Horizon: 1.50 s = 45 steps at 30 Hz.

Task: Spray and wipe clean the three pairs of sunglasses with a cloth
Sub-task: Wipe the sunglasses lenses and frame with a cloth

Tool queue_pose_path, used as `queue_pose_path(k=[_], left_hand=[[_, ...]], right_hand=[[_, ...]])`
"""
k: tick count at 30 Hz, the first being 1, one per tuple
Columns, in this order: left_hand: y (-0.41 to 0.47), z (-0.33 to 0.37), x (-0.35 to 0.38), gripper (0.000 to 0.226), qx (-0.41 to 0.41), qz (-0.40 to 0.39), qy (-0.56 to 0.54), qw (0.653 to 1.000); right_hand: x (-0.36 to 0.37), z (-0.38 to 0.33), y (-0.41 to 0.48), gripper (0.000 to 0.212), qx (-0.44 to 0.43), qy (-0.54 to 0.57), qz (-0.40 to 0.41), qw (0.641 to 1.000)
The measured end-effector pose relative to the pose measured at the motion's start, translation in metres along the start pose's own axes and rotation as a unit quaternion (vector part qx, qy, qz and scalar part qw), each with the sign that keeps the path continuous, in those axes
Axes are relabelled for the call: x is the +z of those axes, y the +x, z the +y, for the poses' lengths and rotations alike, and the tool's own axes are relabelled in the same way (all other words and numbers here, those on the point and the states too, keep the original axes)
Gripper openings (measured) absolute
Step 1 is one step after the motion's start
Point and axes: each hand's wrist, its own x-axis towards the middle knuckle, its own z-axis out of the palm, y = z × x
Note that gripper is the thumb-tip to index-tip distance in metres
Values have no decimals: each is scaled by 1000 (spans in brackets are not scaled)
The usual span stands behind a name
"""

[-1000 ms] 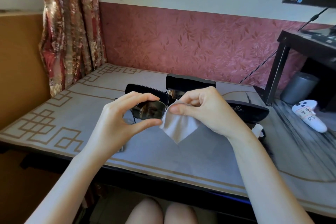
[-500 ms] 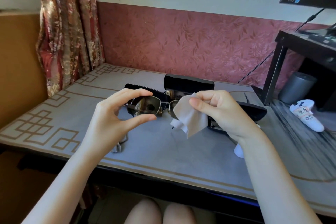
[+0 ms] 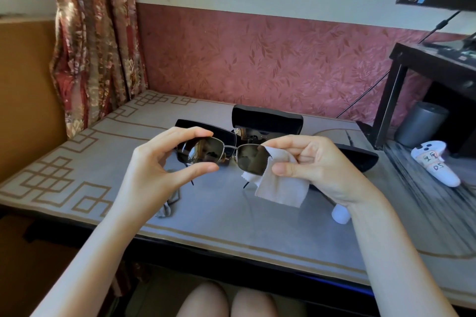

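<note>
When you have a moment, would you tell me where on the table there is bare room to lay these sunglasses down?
The mat lies bare along its near edge, between the grey fabric and the white bottle, and at its left, between the curtain and the leftmost black case. Behind the sunglasses it is crowded with cases.

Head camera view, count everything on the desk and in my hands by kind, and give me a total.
Sunglasses: 2, held pair, pair in the open case partly hidden
Black cases: 3, left case, open case, right case
Cloths: 2, white cloth, grey cloth
White bottle: 1
White controller: 1
Total: 9
</note>
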Motion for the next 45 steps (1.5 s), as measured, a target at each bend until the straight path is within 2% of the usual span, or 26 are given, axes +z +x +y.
queue_pose_path(k=[5, 14, 18, 28, 34, 43, 45], left_hand=[[0, 4, 3, 43, 14, -8, 20, 1000], [3, 4, 8, 44, 41, -56, 76, 995], [4, 3, 9, 44, 38, -55, 63, 996], [2, 2, 10, 45, 41, -41, 51, 997], [0, 1, 14, 45, 41, -42, 55, 997], [3, 3, 11, 42, 41, -33, 53, 997], [3, 3, 11, 40, 38, -28, 49, 998]], right_hand=[[9, -6, 1, 36, -2, -44, 17, 999], [25, -18, 9, 17, 3, -149, 21, 989], [30, -21, 12, 8, -9, -143, 31, 989], [21, -20, 7, 7, 4, -85, 33, 996], [29, -21, 6, 11, 5, -161, 48, 986], [26, -19, 12, 2, -3, -102, 74, 992], [22, -17, 12, 10, 1, -83, 80, 993]])
